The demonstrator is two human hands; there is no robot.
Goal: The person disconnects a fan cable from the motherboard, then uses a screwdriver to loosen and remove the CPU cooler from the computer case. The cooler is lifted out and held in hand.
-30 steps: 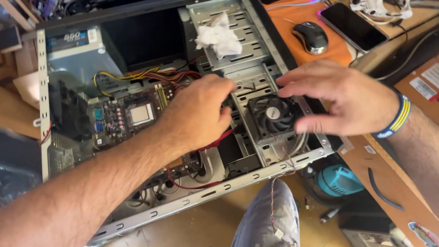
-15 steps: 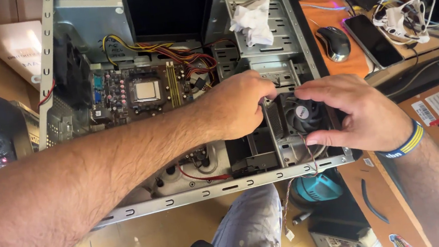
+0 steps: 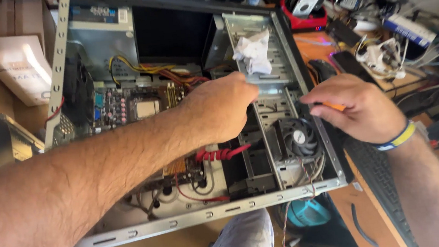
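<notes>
- Left hand (image 3: 218, 110) reaches inside the open computer case (image 3: 207, 216), beside the drive cage (image 3: 264, 81); its grip is hidden.
- Right hand (image 3: 357, 107), at the case's right edge above the cooler fan (image 3: 298, 137), pinches an orange-handled tool (image 3: 333, 106), mostly covered.

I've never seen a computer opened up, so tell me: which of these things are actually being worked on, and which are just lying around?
In hand:
- open computer case
- left hand reaching into the drive cage
- right hand holding something orange, beside the cooler fan

Lying about:
- crumpled paper
- mouse
- phone
- white cables
- keyboard
</notes>
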